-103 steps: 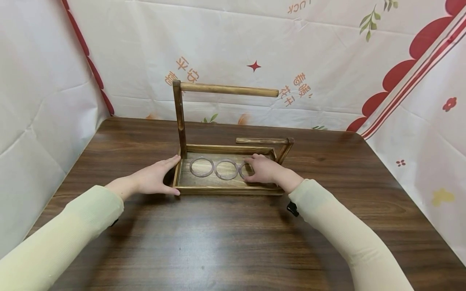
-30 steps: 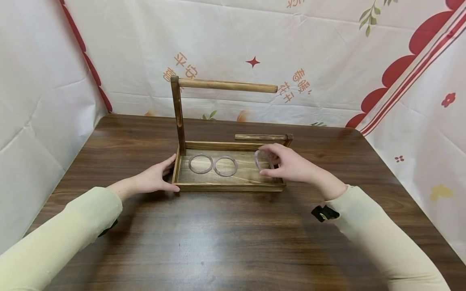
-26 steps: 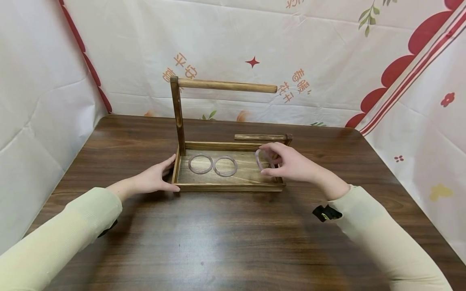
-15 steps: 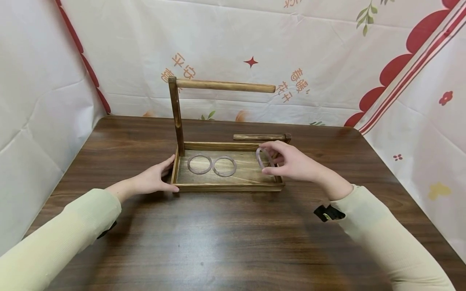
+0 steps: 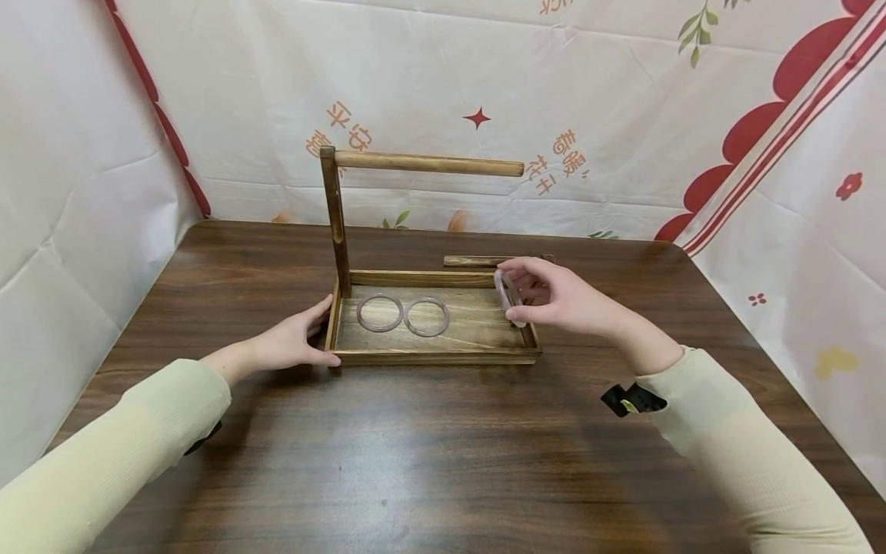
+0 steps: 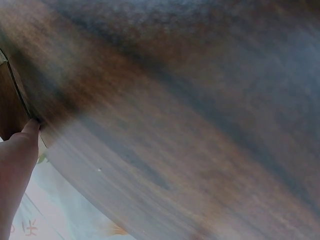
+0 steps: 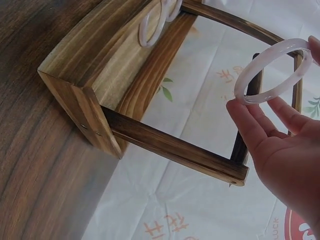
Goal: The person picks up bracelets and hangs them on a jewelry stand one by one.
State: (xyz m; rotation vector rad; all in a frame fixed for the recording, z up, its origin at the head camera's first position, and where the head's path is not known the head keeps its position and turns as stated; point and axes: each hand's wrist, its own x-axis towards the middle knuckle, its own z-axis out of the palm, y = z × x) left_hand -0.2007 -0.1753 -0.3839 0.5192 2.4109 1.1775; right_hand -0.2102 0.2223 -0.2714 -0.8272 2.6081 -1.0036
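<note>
My right hand (image 5: 574, 300) pinches a pale lilac bangle (image 5: 503, 296) between thumb and fingertips, tilted nearly on edge above the right end of a wooden tray (image 5: 429, 357). In the right wrist view this bangle (image 7: 241, 82) is held clear of the tray, near a short side post. Two similar bangles lie flat inside, the left one (image 5: 380, 329) beside the middle one (image 5: 426, 333). At the tray's left end my left hand (image 5: 294, 338) rests with thumb and fingers spread along the outer wall. The left wrist view shows only part of this hand (image 6: 17, 160).
A tall post (image 5: 335, 215) at the tray's left carries a long horizontal bar (image 5: 429, 163) with a free right end. At the right, a lower bar (image 5: 477, 261) points left; its post is mostly behind my right hand. The brown table (image 5: 388, 446) ends at a printed curtain (image 5: 415, 77).
My right hand took hold of the rightmost bangle, lifted it and tipped it on edge. Since half a second ago, it has risen slightly toward the right. My left hand stays put.
</note>
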